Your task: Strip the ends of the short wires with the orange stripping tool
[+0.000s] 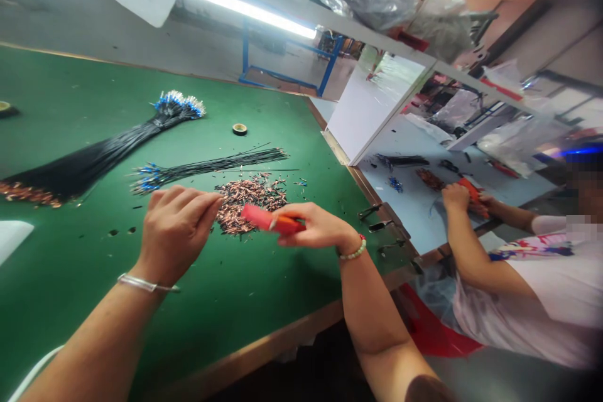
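Note:
My left hand (176, 226) is in a pinch, its fingertips over the left edge of a heap of small copper-coloured and black pieces (252, 191). Whatever lies between those fingertips is too small or hidden to make out. To the right, my right hand (313, 225) is wrapped round a red-and-orange plier-like hand tool (257, 216), its red end pointing left over the heap. Behind both hands lies a loose bunch of thin black wires (221, 162) with blue ends at the left. A larger tied bundle of black wires (108, 151) rests farther left.
A roll of black tape (240, 129) lies on the green tabletop (264, 289). A white partition (372, 100) stands at the right. Beyond it, a co-worker's hands (464, 198) hold an orange tool at a pale table (400, 191). Metal clips (379, 226) sit near the right edge.

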The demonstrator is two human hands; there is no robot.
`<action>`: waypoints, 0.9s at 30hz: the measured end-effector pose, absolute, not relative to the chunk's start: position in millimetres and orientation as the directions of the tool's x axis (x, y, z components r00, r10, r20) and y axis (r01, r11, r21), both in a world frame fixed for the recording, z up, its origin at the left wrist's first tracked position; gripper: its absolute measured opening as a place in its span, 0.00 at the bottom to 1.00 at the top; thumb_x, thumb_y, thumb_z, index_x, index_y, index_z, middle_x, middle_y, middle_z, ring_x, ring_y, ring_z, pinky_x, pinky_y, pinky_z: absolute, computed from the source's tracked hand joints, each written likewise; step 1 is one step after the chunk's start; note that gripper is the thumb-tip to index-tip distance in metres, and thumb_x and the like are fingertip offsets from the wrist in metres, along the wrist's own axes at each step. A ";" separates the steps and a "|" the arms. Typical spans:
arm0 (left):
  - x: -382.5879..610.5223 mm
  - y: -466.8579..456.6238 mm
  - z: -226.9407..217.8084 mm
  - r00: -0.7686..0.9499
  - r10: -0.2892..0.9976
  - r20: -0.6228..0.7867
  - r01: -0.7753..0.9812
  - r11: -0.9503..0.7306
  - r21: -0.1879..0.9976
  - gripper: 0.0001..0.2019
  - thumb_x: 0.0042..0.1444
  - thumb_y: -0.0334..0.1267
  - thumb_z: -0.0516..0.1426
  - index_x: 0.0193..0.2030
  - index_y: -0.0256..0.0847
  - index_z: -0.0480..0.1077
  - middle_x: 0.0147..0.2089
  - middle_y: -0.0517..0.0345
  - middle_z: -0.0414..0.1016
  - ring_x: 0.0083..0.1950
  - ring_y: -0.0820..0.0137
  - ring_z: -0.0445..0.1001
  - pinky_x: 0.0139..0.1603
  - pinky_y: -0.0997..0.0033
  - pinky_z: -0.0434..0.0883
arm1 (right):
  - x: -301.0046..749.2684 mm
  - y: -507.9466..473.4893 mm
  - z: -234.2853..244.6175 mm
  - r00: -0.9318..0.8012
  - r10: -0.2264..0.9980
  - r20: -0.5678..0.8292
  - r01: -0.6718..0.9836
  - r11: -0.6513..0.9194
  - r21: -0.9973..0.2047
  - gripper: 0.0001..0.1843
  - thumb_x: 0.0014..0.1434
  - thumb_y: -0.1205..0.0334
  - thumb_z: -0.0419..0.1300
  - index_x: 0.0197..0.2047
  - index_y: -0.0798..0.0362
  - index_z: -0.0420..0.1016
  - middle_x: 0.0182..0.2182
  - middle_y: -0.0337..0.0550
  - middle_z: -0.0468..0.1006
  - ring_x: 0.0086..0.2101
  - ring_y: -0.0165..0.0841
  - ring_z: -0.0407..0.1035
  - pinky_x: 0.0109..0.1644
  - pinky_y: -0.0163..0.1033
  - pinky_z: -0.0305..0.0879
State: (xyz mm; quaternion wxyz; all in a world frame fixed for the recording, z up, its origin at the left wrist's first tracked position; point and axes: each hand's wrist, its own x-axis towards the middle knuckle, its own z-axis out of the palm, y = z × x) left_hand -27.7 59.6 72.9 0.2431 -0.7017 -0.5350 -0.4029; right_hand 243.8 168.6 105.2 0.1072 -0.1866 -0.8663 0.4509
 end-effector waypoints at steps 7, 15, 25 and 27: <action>-29.5 61.2 70.5 0.161 0.550 0.819 0.950 -0.312 0.023 0.03 0.66 0.32 0.63 0.44 0.43 0.75 0.36 0.56 0.82 0.37 0.61 0.75 0.45 0.58 0.66 | 227.0 152.1 87.4 -0.978 0.099 -0.184 0.183 0.831 -0.526 0.20 0.56 0.54 0.76 0.49 0.55 0.85 0.42 0.48 0.80 0.42 0.38 0.73 0.50 0.43 0.69; -13.4 60.4 73.1 0.267 0.599 0.755 0.891 -0.452 0.043 0.02 0.68 0.32 0.61 0.44 0.42 0.76 0.36 0.58 0.82 0.36 0.64 0.78 0.48 0.59 0.67 | 207.9 153.4 73.9 -0.633 0.694 0.344 0.110 0.521 -0.847 0.21 0.66 0.48 0.68 0.55 0.53 0.79 0.41 0.44 0.79 0.39 0.32 0.73 0.48 0.41 0.75; -6.9 61.3 72.2 0.275 0.664 0.696 0.880 -0.465 0.096 0.08 0.71 0.35 0.56 0.48 0.44 0.78 0.33 0.58 0.78 0.35 0.65 0.74 0.41 0.61 0.67 | 203.0 149.6 76.2 -0.667 0.678 0.310 0.120 0.508 -0.853 0.13 0.68 0.52 0.63 0.35 0.51 0.77 0.34 0.43 0.78 0.37 0.34 0.69 0.50 0.44 0.70; -3.1 60.6 72.8 0.265 0.672 0.692 0.884 -0.456 0.104 0.09 0.71 0.35 0.55 0.46 0.44 0.78 0.32 0.57 0.76 0.35 0.65 0.72 0.38 0.63 0.67 | 202.4 147.3 77.2 -0.638 0.710 0.298 0.126 0.478 -0.869 0.13 0.66 0.52 0.63 0.34 0.51 0.76 0.34 0.43 0.78 0.37 0.34 0.69 0.49 0.43 0.70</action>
